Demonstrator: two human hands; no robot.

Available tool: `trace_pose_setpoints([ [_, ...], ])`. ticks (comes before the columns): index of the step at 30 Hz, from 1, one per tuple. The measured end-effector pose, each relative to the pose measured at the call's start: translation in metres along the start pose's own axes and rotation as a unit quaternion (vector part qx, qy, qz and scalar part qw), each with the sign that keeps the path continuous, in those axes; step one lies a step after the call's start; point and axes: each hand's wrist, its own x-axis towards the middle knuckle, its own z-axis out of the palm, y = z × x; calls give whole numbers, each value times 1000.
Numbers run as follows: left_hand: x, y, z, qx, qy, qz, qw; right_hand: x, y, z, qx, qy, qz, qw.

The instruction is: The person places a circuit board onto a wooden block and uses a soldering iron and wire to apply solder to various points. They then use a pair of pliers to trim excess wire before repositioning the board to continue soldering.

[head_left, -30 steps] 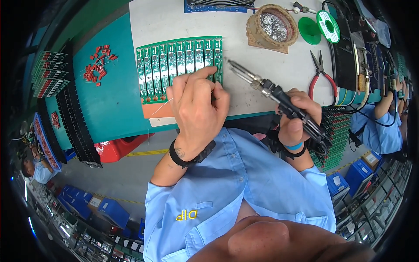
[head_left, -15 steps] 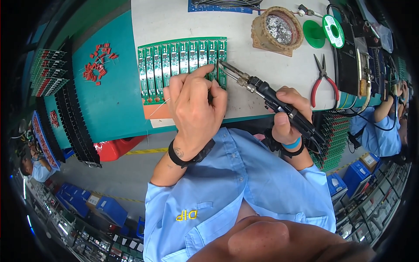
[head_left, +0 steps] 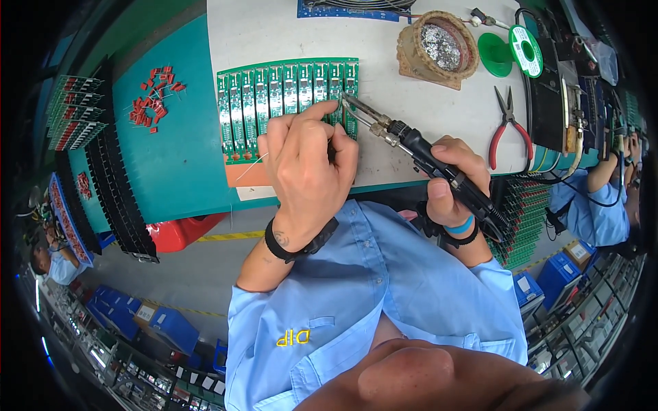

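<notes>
A panel of narrow green circuit boards point(head_left: 264, 92) lies on the white work surface. My left hand point(head_left: 308, 161) is over its lower right part, index finger pointing at the boards and the other fingers curled. From under this hand a thin silvery solder wire point(head_left: 252, 168) sticks out to the left; the grip on it is partly hidden. My right hand point(head_left: 458, 179) is wrapped round a black soldering iron point(head_left: 432, 159) with a slim metal tube along its shaft. The iron's tip is at the panel's right side, close beside my left index fingertip.
Red components point(head_left: 156, 99) lie loose on the green mat point(head_left: 188, 147) at left, near black racks point(head_left: 123, 185). At right are a round pot point(head_left: 473, 55) of silvery scraps, a solder spool point(head_left: 525, 50) and red-handled pliers point(head_left: 509, 130). Other people work at both sides.
</notes>
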Motion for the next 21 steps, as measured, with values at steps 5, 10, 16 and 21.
trace_pose_setpoints([
  [5,1,0,1,-5,0,-2,1000,4,-2,-1,-19,-15,-18,1000],
  [10,1,0,0,-5,-4,-2,1000,4,-2,-1,-22,-22,-18,999],
  [16,1,0,0,-8,-2,-2,1000,1,-1,-1,-3,13,-45,999],
  [21,1,0,1,-8,5,0,1000,3,-4,1,-19,-2,-21,1000],
])
